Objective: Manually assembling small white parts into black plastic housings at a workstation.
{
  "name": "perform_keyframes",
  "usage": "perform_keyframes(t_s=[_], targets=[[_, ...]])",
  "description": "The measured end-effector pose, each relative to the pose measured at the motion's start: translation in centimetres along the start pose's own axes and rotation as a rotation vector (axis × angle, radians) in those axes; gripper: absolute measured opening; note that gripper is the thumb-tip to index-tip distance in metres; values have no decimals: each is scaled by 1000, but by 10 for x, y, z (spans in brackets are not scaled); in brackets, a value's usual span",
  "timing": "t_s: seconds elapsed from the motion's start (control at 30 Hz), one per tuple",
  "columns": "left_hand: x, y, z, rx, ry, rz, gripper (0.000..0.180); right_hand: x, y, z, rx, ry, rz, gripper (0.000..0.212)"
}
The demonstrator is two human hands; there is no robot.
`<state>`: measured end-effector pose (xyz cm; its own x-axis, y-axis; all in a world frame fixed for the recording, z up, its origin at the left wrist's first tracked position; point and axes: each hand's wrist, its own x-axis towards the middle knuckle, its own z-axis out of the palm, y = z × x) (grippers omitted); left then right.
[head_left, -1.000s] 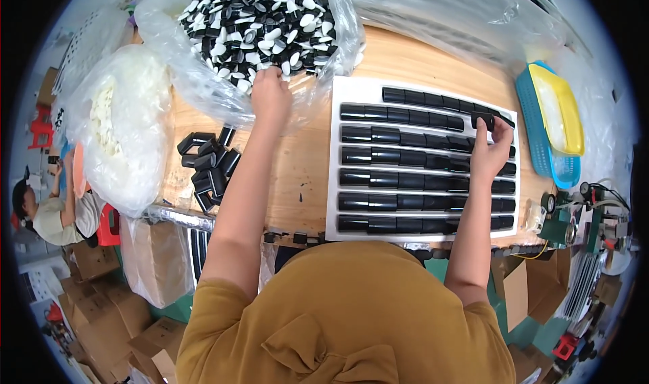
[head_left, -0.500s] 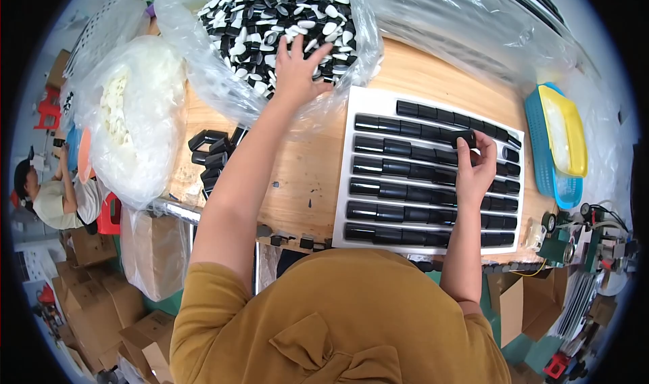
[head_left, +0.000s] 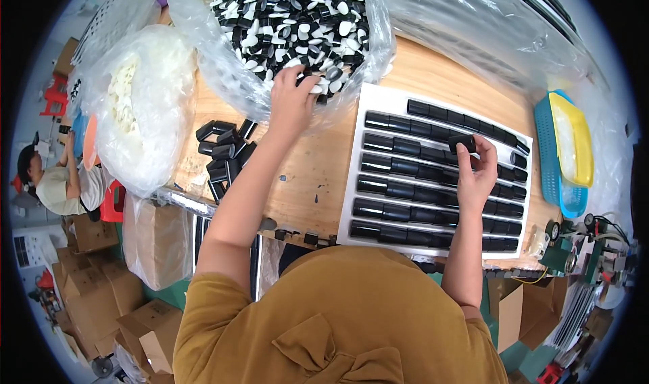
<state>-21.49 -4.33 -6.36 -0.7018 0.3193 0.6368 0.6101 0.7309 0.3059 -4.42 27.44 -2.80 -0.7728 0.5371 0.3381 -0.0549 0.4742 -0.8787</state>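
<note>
My right hand [head_left: 478, 174] pinches a short black cap [head_left: 462, 142] between thumb and fingers, just above a white tray [head_left: 354, 181]. Rows of similar glossy black caps [head_left: 389, 213] lie end to end along the tray. My left hand [head_left: 291, 107] is at the near edge of a heap of small black and white pieces [head_left: 297, 26] inside an opened clear plastic bag [head_left: 233, 86]. Its fingers are curled in and drawn together among the pieces. What they hold, if anything, is hidden.
Loose black caps [head_left: 223, 151] lie on the wooden table left of the tray. A clear bag of cream-coloured pieces [head_left: 125, 100] is further left. Blue and yellow baskets [head_left: 571, 140] stand at the right, near a small machine [head_left: 564, 252]. Another person [head_left: 57, 188] works at far left.
My left hand has drawn back toward the heap's near edge, its spread fingers now curled in. My right hand keeps the black cap above the tray. The whole view has shifted slightly.
</note>
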Motion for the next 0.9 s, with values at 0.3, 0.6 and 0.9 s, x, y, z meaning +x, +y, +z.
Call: perform_keyframes(t_s=[0.3,0.6,0.9], targets=[[-10,114,-58,-1047,-466,-647,28,-11,-46,24,635,-201,332,26],[-10,151,-76,-1351,-877,-776,25,-22,-77,31,723,-422,292,24],[-6,147,-76,-1483,-960,-667,64,-26,-82,27,716,-517,313,23]])
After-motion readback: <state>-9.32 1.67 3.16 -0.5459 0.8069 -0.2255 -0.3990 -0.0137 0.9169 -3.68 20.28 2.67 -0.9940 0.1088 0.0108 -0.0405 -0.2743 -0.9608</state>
